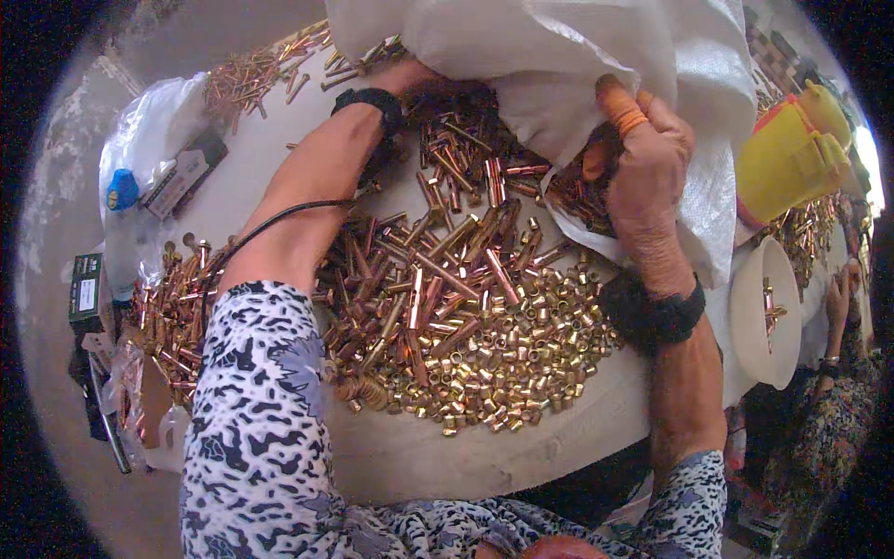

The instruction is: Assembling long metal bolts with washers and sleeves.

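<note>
A large white woven sack (pixel 559 47) stands tipped at the far side of the table, its mouth toward me. Orange covers wrap the fingers of my right hand (pixel 649 168), which is closed on the edge of the sack's mouth. My left hand (pixel 417 78) reaches to the sack's left side; its fingers are hidden behind the sack. Gold-coloured bolts with sleeves (pixel 438 270) lie heaped below the mouth, and more show inside it. Nearer me, beside the heap, spreads a pile of small gold-coloured sleeve nuts (pixel 503 373).
More bolts (pixel 172 326) lie at the left, and thin ones (pixel 265 74) at the far left. Small boxes (pixel 88 293) and a clear plastic bag (pixel 154 121) line the left edge. At right are a white bowl (pixel 765 312), a yellow container (pixel 787 158) and another person's arm (pixel 838 307).
</note>
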Demonstrator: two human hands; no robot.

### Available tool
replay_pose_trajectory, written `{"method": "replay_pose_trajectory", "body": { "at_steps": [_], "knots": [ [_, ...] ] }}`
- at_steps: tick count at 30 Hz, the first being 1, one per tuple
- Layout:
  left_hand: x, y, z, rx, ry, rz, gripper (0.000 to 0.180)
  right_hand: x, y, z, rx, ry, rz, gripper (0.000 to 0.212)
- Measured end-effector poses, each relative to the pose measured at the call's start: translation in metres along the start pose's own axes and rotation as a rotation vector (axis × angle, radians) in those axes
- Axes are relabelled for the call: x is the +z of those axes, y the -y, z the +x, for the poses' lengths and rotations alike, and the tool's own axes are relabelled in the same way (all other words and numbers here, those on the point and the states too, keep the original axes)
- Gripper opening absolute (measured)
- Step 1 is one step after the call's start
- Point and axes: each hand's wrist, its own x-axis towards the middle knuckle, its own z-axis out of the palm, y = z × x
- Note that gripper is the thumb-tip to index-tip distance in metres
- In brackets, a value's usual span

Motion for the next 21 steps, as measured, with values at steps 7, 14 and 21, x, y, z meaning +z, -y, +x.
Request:
{"method": "replay_pose_trajectory", "body": {
  "at_steps": [7, 14, 21],
  "knots": [
    [-0.01, -0.033, -0.028, 0.063, 0.126, 0.092, 0.046, -0.002, -0.003, 0.003, -0.047, 0.028, -0.029, 0.023],
    [-0.037, -0.091, -0.103, -0.1, 0.261, 0.109, 0.046, -0.001, -0.003, 0.001, -0.018, 0.197, -0.123, 0.028],
    [-0.047, -0.099, -0.157, -0.114, 0.349, 0.129, 0.039, -0.007, -0.02, 0.014, -0.378, 0.28, -0.343, 0.026]
  ]
}}
